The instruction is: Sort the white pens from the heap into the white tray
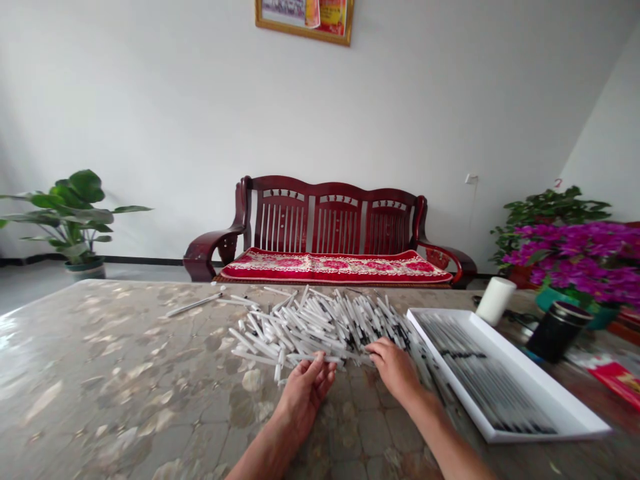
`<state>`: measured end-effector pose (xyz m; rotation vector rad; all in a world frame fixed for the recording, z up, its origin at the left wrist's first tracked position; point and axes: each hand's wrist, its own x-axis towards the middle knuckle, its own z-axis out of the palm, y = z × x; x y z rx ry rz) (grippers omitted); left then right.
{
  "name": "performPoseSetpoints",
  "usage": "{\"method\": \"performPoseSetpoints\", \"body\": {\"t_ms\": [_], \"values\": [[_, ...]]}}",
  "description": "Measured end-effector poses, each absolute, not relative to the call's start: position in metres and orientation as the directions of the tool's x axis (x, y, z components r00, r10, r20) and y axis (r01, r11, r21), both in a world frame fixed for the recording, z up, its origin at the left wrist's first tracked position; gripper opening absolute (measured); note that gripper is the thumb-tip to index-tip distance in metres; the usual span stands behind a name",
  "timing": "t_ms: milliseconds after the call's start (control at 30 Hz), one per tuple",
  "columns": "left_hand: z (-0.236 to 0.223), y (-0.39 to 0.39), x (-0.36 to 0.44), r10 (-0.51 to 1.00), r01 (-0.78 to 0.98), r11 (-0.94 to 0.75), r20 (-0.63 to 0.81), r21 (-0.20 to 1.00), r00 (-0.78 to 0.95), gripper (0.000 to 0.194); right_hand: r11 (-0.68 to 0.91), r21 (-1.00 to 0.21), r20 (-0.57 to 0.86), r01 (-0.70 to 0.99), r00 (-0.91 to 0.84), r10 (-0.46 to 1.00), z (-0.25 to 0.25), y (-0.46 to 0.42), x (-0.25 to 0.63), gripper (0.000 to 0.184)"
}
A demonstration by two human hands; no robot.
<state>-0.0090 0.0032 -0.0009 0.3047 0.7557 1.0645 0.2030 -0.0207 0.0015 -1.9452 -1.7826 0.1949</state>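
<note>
A heap of white and clear pens (305,323), some with black parts, lies loosely across the far middle of the table. At its near edge my left hand (307,390) pinches a whitish pen (327,359) between thumb and fingers, the pen lying roughly level and pointing right. My right hand (395,370) is at the heap's near right side, thumb and fingertips closed together. What they grip blends into the pens behind. To the right stands a shallow white box (530,377) holding rows of clear pens (480,373) laid side by side.
The patterned table (150,373) also bears a white roll (495,300), a black cup (559,331), a red packet (617,377) and purple flowers (585,253) at the right. Stray pens (195,305) lie left of the heap. Behind is a wooden bench (335,213).
</note>
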Motion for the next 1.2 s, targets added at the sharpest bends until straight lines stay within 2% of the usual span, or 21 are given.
{"method": "performPoseSetpoints", "body": {"t_ms": [133, 233, 333, 433, 533, 700, 900, 1200], "values": [[-0.002, 0.002, -0.009, 0.872, -0.669, 0.475, -0.409, 0.571, 0.270, 0.014, -0.020, -0.408, 0.251, 0.913, 0.133, 0.959, -0.008, -0.023, 0.199, 0.026], [-0.001, 0.002, -0.008, 0.872, -0.669, 0.472, -0.414, 0.574, 0.261, 0.015, 0.016, -0.457, 0.368, 0.889, 0.173, 0.914, -0.015, -0.023, 0.199, 0.021], [0.000, 0.002, -0.007, 0.877, -0.668, 0.465, -0.405, 0.581, 0.258, 0.015, 0.104, -0.609, 0.458, 0.787, 0.242, 0.855, -0.019, -0.025, 0.195, 0.014], [-0.001, 0.000, -0.006, 0.884, -0.664, 0.455, -0.391, 0.594, 0.256, 0.014, 0.146, -0.812, 0.371, 0.565, 0.308, 0.876, -0.018, -0.028, 0.184, 0.018], [-0.001, -0.001, -0.006, 0.888, -0.658, 0.449, -0.382, 0.605, 0.255, 0.014, 0.144, -0.904, 0.270, 0.402, 0.278, 0.922, -0.017, -0.031, 0.171, 0.023], [-0.003, -0.002, -0.006, 0.890, -0.663, 0.444, -0.382, 0.602, 0.249, 0.015, 0.209, -0.910, 0.294, 0.359, 0.200, 0.935, -0.018, -0.033, 0.153, 0.024], [-0.005, -0.001, -0.006, 0.894, -0.662, 0.437, -0.372, 0.609, 0.248, 0.014, 0.200, -0.938, 0.271, 0.282, 0.244, 0.931, -0.024, -0.032, 0.146, 0.017], [-0.005, -0.002, -0.005, 0.902, -0.648, 0.427, -0.345, 0.631, 0.259, 0.012, 0.224, -0.902, 0.324, 0.370, 0.237, 0.916, -0.020, -0.034, 0.146, 0.011]]}}
